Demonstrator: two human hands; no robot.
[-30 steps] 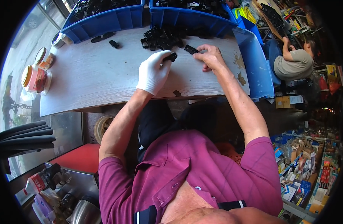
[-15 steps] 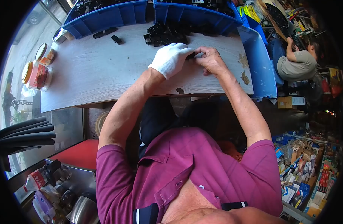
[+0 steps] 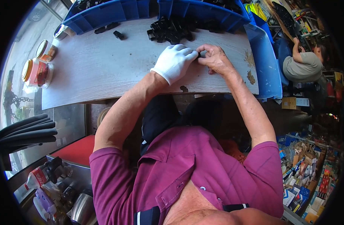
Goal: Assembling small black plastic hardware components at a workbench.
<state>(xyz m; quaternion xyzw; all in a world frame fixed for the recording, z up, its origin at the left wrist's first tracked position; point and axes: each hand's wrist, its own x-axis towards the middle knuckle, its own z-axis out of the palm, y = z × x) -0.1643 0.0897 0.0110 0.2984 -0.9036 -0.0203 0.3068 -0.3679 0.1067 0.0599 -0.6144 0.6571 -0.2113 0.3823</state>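
Over the pale wooden table (image 3: pixel 104 63), my left hand (image 3: pixel 174 63) in a white knit glove is closed round a small black plastic part (image 3: pixel 199 55). Only a sliver of that part shows at the glove's fingertips; its shape is hidden. My bare right hand (image 3: pixel 217 61) meets it from the right, thumb and forefinger pinched on the part and the other fingers curled. Just beyond the glove lies a heap of similar black plastic parts (image 3: pixel 170 32). A single black part (image 3: pixel 118 35) rests farther left on the tabletop.
Two blue bins (image 3: pixel 115 15) of black parts line the table's far edge. A light blue tub (image 3: pixel 267 63) stands against its right end. Lidded jars (image 3: pixel 36 73) sit at the left end. To the far right, another person (image 3: pixel 302 64) works beside cluttered shelves.
Both hands stay together over the table, with the wrists slightly turned. The black part, plainer between the fingers before, is now mostly covered. The whole view has shifted slightly.
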